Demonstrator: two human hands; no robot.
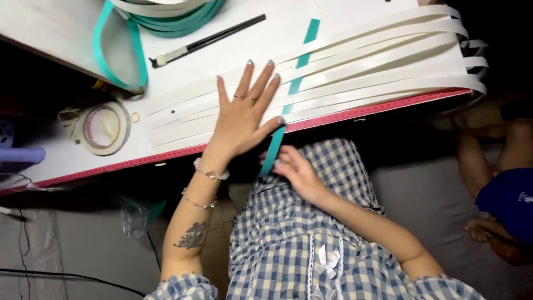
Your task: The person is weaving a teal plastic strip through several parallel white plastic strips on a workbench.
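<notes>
Pressing flat with fingers spread, the left hand (240,119) holds down the long white paper strips (355,72) on the white board with a red edge (83,161). A teal paper strip (294,83) runs across them, passing just beside that hand's thumb. Below the board's edge, the right hand (297,171) pinches the teal strip's lower end. A roll of cream tape (102,128) lies left of the white strips.

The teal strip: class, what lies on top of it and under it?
The teal strip weaves over and under the white paper strips. The left hand covers nearby strips; the right hand holds its lower end.
</notes>
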